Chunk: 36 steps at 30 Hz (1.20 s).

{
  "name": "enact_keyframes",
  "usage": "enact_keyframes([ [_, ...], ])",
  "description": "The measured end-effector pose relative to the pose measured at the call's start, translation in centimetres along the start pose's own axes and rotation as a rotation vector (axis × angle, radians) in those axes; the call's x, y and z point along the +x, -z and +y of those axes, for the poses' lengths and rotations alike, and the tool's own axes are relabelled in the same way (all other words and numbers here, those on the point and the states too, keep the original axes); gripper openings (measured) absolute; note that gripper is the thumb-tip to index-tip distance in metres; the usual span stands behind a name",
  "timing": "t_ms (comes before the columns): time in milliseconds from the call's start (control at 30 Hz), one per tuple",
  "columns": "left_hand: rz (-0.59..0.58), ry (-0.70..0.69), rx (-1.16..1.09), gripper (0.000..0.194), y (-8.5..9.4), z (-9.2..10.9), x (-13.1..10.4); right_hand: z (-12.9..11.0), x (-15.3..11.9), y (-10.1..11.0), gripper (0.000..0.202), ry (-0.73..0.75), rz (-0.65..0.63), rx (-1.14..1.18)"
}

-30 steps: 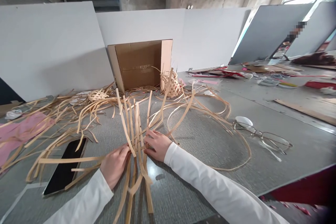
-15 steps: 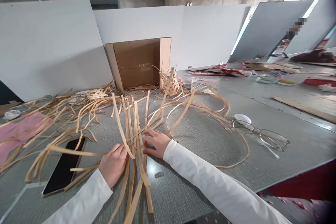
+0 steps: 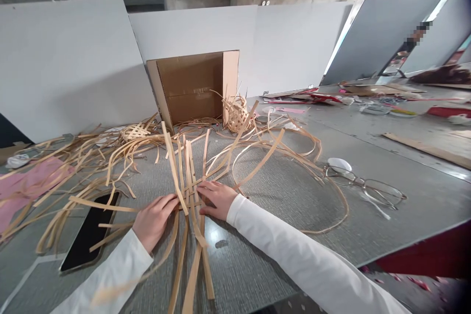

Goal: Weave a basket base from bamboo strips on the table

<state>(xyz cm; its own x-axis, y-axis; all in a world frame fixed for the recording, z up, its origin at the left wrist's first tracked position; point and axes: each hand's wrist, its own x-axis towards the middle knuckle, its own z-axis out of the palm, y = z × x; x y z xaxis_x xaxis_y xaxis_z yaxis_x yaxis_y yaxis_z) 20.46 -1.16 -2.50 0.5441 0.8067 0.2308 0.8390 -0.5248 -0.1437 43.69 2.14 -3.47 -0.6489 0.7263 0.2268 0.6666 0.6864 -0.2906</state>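
Observation:
A small open weave [image 3: 192, 199] of flat tan bamboo strips lies on the grey table in front of me, with long strip ends running away from me and towards me. At its left edge my left hand [image 3: 153, 220] is closed on the strips, its fingertips partly hidden. One loose strip [image 3: 173, 169] slants up over the weave beside those fingers. My right hand [image 3: 218, 199] rests on the weave's right side, thumb and fingers apart, touching the strips from above. Several crossing strip ends [image 3: 106, 203] stick out to the left beyond my left hand.
A black phone [image 3: 86, 235] lies at left, near pink cloth [image 3: 40, 179] and piled strips. Glasses [image 3: 364, 186] lie at right. Behind stand a woven basket piece [image 3: 237, 115], a cardboard box [image 3: 191, 88] and white panels [image 3: 290, 49]. The table's edge runs along the lower right.
My left hand has shifted slightly up and left along the weave. One strip's near end has swung left across my left sleeve. My right hand has moved only slightly left.

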Motion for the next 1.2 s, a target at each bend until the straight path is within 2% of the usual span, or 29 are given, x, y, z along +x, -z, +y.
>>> enact_keyframes([
  [400,0.074,0.058,-0.064,0.043,0.3,0.4,0.4,-0.2,0.2,0.2,0.052,0.014,-0.023,0.080],
  [567,0.152,0.006,-0.093,0.036,-0.2,0.1,0.7,-0.2,0.1,0.4,0.049,0.012,-0.027,0.121],
  [767,0.118,0.012,-0.164,0.049,-0.9,-0.6,0.0,-0.1,-0.1,0.2,0.052,0.007,-0.022,0.110],
  [1000,0.107,0.026,-0.204,0.038,-0.6,-0.4,-0.3,-0.1,0.2,0.4,0.056,-0.001,-0.047,0.113],
  [1200,0.136,0.059,-0.203,0.031,-1.2,-0.1,0.0,-0.3,0.1,0.6,0.056,-0.013,-0.056,0.102],
])
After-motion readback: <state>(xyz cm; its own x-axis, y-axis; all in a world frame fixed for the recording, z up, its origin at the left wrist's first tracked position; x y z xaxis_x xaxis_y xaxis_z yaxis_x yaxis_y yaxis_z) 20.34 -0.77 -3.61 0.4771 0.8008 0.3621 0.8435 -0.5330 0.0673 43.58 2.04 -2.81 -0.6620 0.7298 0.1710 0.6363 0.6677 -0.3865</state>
